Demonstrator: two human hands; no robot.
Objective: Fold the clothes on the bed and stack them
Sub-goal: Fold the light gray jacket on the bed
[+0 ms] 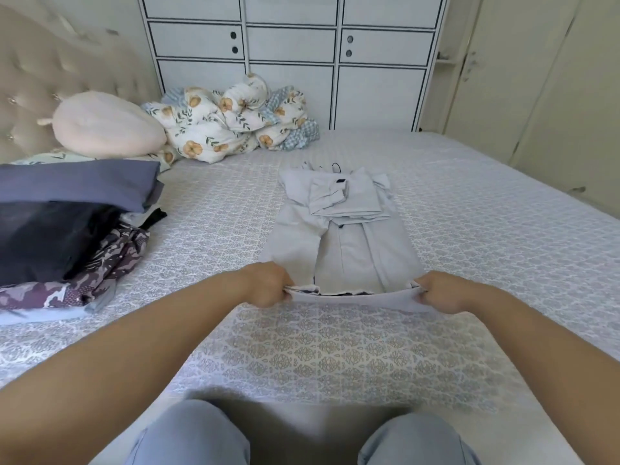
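We see a pale grey shirt lying lengthwise on the patterned bed sheet, its sleeves folded in over its middle and its collar end pointing away from us. Our left hand pinches the near hem at its left corner and our right hand pinches the right corner, fingers curled round the cloth, the hem lifted between them. A stack of folded clothes sits well apart at the left.
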